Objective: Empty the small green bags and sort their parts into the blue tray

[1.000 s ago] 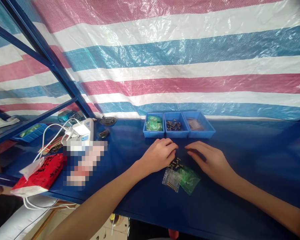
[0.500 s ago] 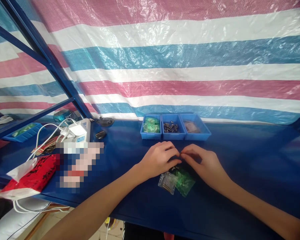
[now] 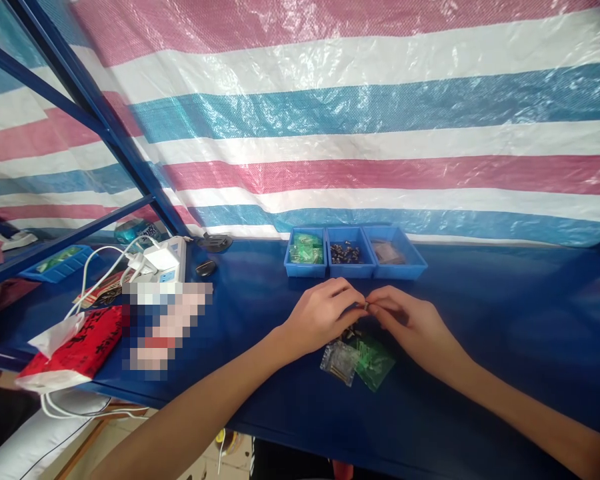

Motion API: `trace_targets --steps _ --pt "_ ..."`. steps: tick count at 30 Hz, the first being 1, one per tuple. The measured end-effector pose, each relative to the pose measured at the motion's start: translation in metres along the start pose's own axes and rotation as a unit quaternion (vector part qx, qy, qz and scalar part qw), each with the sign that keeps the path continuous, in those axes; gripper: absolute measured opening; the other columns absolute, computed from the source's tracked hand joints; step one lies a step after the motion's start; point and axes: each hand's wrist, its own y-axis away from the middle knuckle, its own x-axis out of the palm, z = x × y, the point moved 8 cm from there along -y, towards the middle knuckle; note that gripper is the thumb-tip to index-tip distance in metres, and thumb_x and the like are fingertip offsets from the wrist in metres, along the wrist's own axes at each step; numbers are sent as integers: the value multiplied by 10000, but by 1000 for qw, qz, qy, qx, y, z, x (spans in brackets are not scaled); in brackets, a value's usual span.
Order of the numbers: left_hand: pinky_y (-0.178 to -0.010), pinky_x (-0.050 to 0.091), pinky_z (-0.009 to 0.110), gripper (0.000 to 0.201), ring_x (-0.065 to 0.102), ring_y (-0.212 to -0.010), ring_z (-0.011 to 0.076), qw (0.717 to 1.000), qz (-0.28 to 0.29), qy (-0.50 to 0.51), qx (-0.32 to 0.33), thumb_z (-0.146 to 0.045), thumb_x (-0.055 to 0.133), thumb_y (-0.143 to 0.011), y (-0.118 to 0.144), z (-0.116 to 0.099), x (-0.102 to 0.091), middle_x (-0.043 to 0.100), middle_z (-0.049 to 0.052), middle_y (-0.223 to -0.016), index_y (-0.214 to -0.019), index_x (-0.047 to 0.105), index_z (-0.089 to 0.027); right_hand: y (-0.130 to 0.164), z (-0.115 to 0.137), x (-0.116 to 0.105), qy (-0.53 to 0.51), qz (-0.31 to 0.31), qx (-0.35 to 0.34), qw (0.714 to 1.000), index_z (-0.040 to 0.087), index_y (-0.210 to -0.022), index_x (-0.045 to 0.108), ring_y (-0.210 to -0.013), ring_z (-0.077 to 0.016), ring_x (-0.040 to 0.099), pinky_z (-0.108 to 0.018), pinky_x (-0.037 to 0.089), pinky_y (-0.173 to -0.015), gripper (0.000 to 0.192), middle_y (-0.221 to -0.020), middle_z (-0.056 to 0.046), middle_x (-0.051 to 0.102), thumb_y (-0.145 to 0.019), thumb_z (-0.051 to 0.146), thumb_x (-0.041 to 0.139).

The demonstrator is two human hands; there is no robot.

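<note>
My left hand (image 3: 325,313) and my right hand (image 3: 414,323) meet fingertip to fingertip above the blue table. Both are closed in a pinch around a tiny light-coloured piece (image 3: 366,306), too small to name and mostly covered by the fingers. Just below them lies a clear plastic bag (image 3: 340,362) with thin brass-coloured pins inside. A green plastic bag (image 3: 373,363) with pale slender pieces overlaps its right side. A few small metal parts (image 3: 350,333) show on the table under my left fingers, partly hidden.
Beyond my hands stand three joined blue bins: one with green bags (image 3: 306,250), one with metal fittings (image 3: 345,253), one with clear bags (image 3: 387,252). To the left are a power strip (image 3: 173,263), white cables, a black mouse (image 3: 205,268) and a red package (image 3: 80,347).
My fingertips have come together, and a pale bit now shows between them. More small metal parts are visible beneath my left hand. The whole view has shifted slightly.
</note>
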Motion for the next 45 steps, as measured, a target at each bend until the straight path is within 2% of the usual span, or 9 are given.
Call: trace_targets --steps 5,9,20,23,26,28,31,38,45 --pt "-839 517 272 198 645 -959 161 999 -14 30 -1 -322 540 -1046 0 0 1 677 43 -1027 -1030 679 -183 -1 0 1 17 -4 -30 999 264 -1066 674 -905 -219 745 -288 549 -687 164 -1020 -25 783 -989 356 563" --pt "-840 526 278 212 649 -949 167 998 -25 49 -25 -302 506 -1059 1 1 2 679 48 -1007 -1031 681 -185 -3 4 1 41 -2 -42 998 274 -1024 711 -807 -200 724 -287 533 -646 149 -972 0 780 -972 346 591" --pt "-757 516 245 151 658 -840 137 983 -38 148 -105 -228 490 -1054 2 7 7 686 15 -944 -1026 635 -198 -2 0 3 -29 6 16 999 247 -952 737 -708 -198 677 -295 518 -586 251 -866 -20 761 -965 447 586" --pt "-787 519 259 162 662 -894 153 982 -49 133 -124 -189 478 -1041 1 14 4 677 38 -1001 -1066 638 -193 -3 1 -2 11 -28 5 1000 244 -997 725 -733 -204 689 -302 520 -600 227 -919 -33 766 -967 416 581" --pt "-782 516 278 120 655 -900 173 986 -4 83 -143 -201 557 -996 -1 24 -5 663 44 -999 -1047 665 -195 -5 3 -6 92 -24 -32 995 242 -1034 710 -713 -199 670 -312 514 -606 189 -941 -44 754 -963 359 580" --pt "-726 513 267 109 654 -845 165 983 74 89 -145 -255 609 -978 0 28 -4 663 32 -965 -1040 683 -203 -5 2 -2 130 20 -56 990 248 -1090 694 -737 -203 667 -318 527 -626 194 -970 -51 737 -958 342 589" --pt "-746 518 271 158 657 -896 180 978 138 79 -133 -307 667 -953 3 31 -2 664 37 -1015 -1075 697 -210 -2 -3 2 161 72 -80 981 249 -1159 669 -809 -216 679 -337 553 -668 234 -1057 -76 700 -965 344 581" --pt "-741 525 267 182 654 -882 180 983 130 53 -118 -256 615 -978 4 30 15 663 53 -1023 -1140 672 -193 2 0 6 199 91 -112 969 220 -980 684 -788 -217 679 -360 556 -693 209 -994 -89 677 -956 184 480" --pt "-746 521 264 185 670 -903 178 981 155 49 -105 -257 578 -1010 2 28 20 674 55 -1040 -1064 738 -183 7 -1 6 214 108 -135 961 235 -993 719 -869 -244 705 -361 564 -720 273 -1021 -92 709 -966 178 454"
